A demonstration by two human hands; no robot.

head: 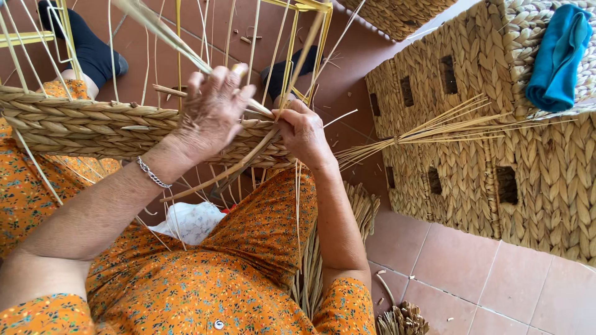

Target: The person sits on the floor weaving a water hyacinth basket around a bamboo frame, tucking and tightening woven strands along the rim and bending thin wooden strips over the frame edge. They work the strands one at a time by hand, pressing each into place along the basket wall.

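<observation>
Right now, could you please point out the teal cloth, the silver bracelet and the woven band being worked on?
Teal cloth [557, 59], head view: middle of the folded fabric.
Silver bracelet [152, 175], head view: chain across the left wrist.
Woven band [81, 127], head view: braided rows left of the hands.

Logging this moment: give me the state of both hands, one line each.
Left hand: closed on a flat straw strand, resting on the woven basket wall.
Right hand: closed, pinching a strand at the woven basket wall.
</observation>
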